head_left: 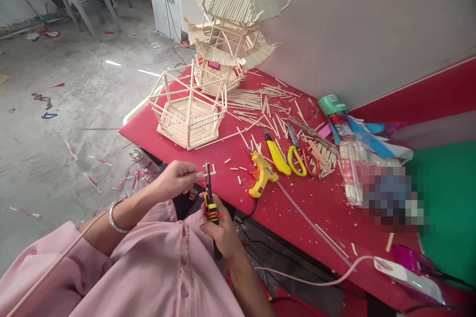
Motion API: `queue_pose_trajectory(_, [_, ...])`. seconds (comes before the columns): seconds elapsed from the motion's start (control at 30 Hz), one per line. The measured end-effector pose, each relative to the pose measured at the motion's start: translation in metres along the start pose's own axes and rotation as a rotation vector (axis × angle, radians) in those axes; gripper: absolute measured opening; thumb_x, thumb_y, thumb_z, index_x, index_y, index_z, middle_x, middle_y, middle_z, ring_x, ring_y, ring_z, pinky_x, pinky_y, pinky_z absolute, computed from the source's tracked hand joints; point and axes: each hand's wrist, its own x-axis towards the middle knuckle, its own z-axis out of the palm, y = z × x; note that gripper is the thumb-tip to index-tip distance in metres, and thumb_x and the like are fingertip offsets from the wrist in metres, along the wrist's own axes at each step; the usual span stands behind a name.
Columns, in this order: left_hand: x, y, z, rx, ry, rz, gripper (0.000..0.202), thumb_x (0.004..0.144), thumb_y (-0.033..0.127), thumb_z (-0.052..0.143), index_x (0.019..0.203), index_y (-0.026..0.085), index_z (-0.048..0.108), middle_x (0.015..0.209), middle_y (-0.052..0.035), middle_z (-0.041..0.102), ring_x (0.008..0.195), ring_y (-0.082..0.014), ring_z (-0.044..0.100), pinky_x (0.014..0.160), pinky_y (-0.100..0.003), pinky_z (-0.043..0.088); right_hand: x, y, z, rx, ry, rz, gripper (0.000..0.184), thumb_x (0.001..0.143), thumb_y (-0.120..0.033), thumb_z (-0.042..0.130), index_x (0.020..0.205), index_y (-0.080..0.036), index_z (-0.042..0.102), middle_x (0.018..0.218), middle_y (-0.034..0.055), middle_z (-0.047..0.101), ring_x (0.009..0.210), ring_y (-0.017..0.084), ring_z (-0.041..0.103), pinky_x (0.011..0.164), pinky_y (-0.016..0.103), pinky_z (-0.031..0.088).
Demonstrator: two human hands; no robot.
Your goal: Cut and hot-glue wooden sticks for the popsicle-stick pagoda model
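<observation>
My right hand [223,230] is wrapped round the handles of pliers [211,203] with yellow and black grips, held over the table's near edge with the dark jaws pointing up and away. The exact kind of jaw is seen edge-on. My left hand [182,178] pinches a thin wooden stick [208,173], whose pale end shows at the jaws. Beyond my hands stands an open six-sided stick frame [188,124] with a slatted floor. Behind it rises a tiered stick pagoda [234,5] with a slatted roof.
On the red table [297,218] lie a yellow glue gun [262,176], a yellow utility knife [278,154], yellow-handled scissors [296,158], a red-handled tool [310,161] and loose sticks [245,99]. Bagged sticks [351,171] lie right. A pink cable [316,283] crosses the near edge.
</observation>
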Motion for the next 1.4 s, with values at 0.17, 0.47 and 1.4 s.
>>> queue_pose_trajectory(0.17, [0.000,-0.001,0.003,-0.056,0.002,-0.030,0.037,0.085,0.044,0.055,0.060,0.017,0.051,0.040,0.0059,0.042,0.037,-0.0065,0.033,0.039,-0.020,0.026,-0.001,0.000,0.003,-0.032,0.021,-0.019,0.054,0.055,-0.010,0.058,0.107,-0.024,0.061,0.077,-0.0047,0.047,0.064,0.010,0.040,0.058,0.023,0.030])
queue_pose_trajectory(0.47, [0.005,-0.025,0.010,0.449,0.371,0.448,0.034,0.090,0.030,0.052,0.059,0.016,0.055,0.049,0.0036,0.049,0.045,-0.0066,0.035,0.046,-0.019,0.031,-0.005,-0.005,0.003,0.080,0.004,0.084,0.057,0.054,-0.014,0.064,0.110,-0.026,0.063,0.083,-0.0019,0.055,0.070,0.012,0.046,0.064,0.024,0.037])
queue_pose_trajectory(1.4, [0.004,-0.034,0.009,0.798,0.471,0.706,0.026,0.095,0.019,0.046,0.083,0.018,0.069,0.063,-0.0029,0.064,0.057,-0.0128,0.058,0.056,-0.022,0.042,-0.005,0.002,0.001,0.088,0.024,0.091,0.048,0.054,-0.014,0.065,0.101,-0.023,0.063,0.074,-0.0045,0.052,0.062,0.010,0.042,0.057,0.024,0.032])
